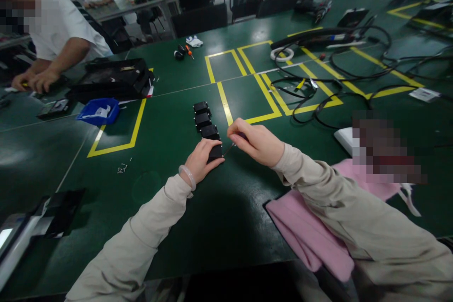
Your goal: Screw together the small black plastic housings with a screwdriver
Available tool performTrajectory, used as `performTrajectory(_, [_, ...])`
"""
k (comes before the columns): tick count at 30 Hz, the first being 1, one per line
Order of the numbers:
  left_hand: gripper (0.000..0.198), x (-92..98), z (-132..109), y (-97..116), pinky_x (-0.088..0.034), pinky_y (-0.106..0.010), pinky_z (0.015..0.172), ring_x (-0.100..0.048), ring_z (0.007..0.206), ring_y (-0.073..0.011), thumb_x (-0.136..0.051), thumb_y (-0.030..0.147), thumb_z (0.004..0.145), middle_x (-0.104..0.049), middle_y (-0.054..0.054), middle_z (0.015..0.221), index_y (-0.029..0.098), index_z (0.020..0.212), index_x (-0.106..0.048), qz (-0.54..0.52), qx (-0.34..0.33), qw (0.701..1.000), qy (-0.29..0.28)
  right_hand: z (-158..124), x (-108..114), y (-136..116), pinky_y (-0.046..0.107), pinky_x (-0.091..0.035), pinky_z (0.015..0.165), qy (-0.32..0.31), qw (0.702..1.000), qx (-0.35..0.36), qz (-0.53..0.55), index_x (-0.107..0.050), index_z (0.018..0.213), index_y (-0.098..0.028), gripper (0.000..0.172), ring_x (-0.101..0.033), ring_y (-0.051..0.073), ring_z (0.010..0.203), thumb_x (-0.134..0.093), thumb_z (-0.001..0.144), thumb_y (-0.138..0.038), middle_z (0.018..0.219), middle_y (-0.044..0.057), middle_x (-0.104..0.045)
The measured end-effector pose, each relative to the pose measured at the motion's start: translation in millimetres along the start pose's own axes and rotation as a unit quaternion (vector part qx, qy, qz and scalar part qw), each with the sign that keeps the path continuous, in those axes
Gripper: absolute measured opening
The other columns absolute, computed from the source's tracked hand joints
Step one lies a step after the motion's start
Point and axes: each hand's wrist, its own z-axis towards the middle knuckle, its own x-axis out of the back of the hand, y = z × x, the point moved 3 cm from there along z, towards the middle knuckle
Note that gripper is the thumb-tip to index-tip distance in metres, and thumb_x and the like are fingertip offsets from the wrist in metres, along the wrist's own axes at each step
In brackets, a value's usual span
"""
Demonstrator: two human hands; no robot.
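A row of several small black boxes (204,122) lies on the green table (170,207). My left hand (201,161) is closed on the nearest black box (214,153), pressing it to the table. My right hand (255,142) pinches a thin screwdriver (230,147), whose tip points at that box's right side. Both arms wear beige sleeves, and the left wrist carries a pale bangle.
A pink cloth (311,231) lies under my right arm. Loose screws (122,168) lie to the left, with a blue tray (98,111) and a black case (113,78) beyond. Black cables (329,75) cover the right. A person in white sits at far left.
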Motion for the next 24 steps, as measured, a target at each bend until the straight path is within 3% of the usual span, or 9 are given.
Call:
performTrajectory(5, [0.040, 0.7, 0.0, 0.3, -0.046, -0.043, 0.097, -0.055, 0.110, -0.0254, -0.064, 0.029, 0.086, -0.056, -0.009, 0.115, 0.020, 0.123, -0.049, -0.002, 0.001, 1.000, -0.003, 0.4, 1.4, 2.7, 0.024, -0.030, 0.058, 0.014, 0.999, -0.023, -0.034, -0.046, 0.081, -0.021, 0.023, -0.046, 0.013, 0.057, -0.037, 0.094, -0.038, 0.064, -0.001, -0.051])
performTrajectory(10, [0.038, 1.0, -0.2, 0.7, -0.047, -0.042, 0.096, -0.055, 0.109, -0.0255, -0.064, 0.028, 0.087, -0.056, -0.010, 0.114, 0.020, 0.121, -0.050, 0.000, 0.004, 1.000, 0.001, 0.9, 1.6, 1.9, 0.024, -0.033, 0.061, 0.010, 1.000, -0.013, -0.005, -0.046, 0.090, -0.020, 0.012, -0.051, 0.013, 0.062, -0.039, 0.093, -0.029, 0.075, 0.001, -0.055])
performTrajectory(17, [0.038, 0.5, -0.1, 0.9, -0.047, -0.042, 0.096, -0.055, 0.108, -0.0251, -0.064, 0.028, 0.086, -0.056, -0.010, 0.113, 0.018, 0.121, -0.050, 0.004, 0.000, 1.000, 0.003, 2.6, 4.2, 1.4, 0.024, -0.029, 0.057, -0.002, 1.000, -0.011, -0.005, -0.041, 0.077, -0.022, 0.021, -0.043, 0.011, 0.053, -0.039, 0.094, -0.034, 0.061, -0.003, -0.048])
performTrajectory(24, [0.038, 0.6, -0.3, 0.8, -0.047, -0.041, 0.095, -0.055, 0.108, -0.0257, -0.063, 0.029, 0.087, -0.057, -0.011, 0.113, 0.016, 0.121, -0.051, 0.007, 0.001, 1.000, 0.000, 2.4, 6.0, 2.4, 0.024, -0.033, 0.062, -0.015, 1.000, -0.017, -0.006, -0.044, 0.089, -0.020, 0.009, -0.051, 0.013, 0.063, -0.038, 0.091, -0.026, 0.076, 0.002, -0.055])
